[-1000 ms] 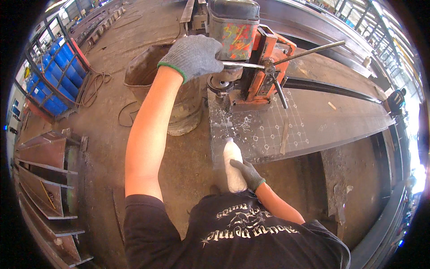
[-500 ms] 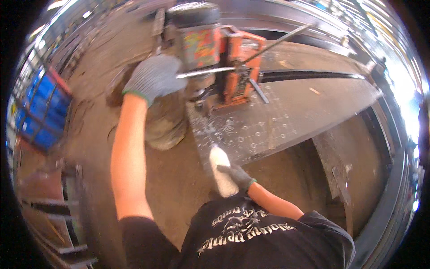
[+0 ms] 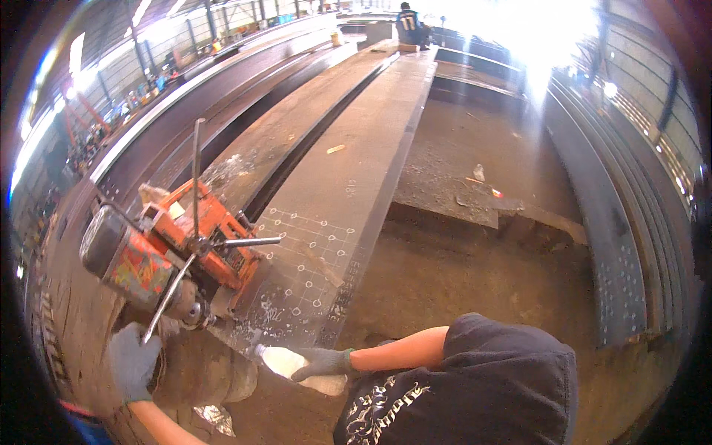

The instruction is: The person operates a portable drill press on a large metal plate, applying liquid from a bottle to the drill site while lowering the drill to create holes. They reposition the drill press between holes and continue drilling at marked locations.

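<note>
An orange magnetic drill (image 3: 211, 256) with a paint-marked motor stands on the near end of a long steel plate (image 3: 371, 141). Grey-gloved, my left hand (image 3: 135, 365) is closed at the lower end of the drill's feed lever (image 3: 169, 300); its fingers are partly hidden. My right hand (image 3: 323, 363), in a dark grey glove, grips a white plastic bottle (image 3: 283, 361) around its middle. The bottle lies on its side in the grip, its tip by the plate's near edge, below the drill chuck (image 3: 194, 313). Chalk lines and small circles (image 3: 311, 245) mark the plate beside the drill.
More long steel beams (image 3: 245, 111) run alongside on the left. A stack of steel sections (image 3: 630, 245) curves along the right. Far off, a person (image 3: 409, 28) is at the plate's end. A lower steel piece (image 3: 445, 200) lies right of the plate.
My view has swung right and up, so the drill and both hands sit lower and further left. The left hand stays at the lever and the right still holds the bottle.
</note>
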The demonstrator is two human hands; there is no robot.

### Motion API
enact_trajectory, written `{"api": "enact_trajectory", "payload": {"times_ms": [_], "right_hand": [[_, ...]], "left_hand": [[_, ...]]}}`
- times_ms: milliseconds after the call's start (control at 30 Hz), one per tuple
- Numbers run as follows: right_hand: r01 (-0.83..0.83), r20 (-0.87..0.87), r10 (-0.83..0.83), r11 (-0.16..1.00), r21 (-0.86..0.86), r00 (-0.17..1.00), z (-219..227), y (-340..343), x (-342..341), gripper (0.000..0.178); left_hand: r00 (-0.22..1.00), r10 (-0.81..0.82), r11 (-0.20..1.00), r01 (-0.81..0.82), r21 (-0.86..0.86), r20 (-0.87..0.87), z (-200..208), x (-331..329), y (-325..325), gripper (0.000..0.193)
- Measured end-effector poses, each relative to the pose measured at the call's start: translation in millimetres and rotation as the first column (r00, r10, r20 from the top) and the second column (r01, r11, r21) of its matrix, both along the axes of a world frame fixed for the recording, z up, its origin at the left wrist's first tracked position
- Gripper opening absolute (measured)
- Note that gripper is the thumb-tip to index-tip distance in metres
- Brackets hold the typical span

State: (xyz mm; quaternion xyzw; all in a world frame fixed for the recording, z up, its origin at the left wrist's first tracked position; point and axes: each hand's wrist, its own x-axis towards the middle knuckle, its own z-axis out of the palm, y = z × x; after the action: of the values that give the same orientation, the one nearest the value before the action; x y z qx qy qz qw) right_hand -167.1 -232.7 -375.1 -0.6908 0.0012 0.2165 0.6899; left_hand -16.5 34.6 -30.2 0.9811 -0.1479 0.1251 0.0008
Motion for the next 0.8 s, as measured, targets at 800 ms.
{"api": "enact_trajectory", "payload": {"times_ms": [800], "right_hand": [[-0.026,0.052,0.023,0.999,0.047,0.998,-10.5,6.9,-1.0,0.091]], "left_hand": [[0.992,-0.032,0.393,0.126,-0.911,0.124,-67.2,11.3,52.2,0.035]]}}
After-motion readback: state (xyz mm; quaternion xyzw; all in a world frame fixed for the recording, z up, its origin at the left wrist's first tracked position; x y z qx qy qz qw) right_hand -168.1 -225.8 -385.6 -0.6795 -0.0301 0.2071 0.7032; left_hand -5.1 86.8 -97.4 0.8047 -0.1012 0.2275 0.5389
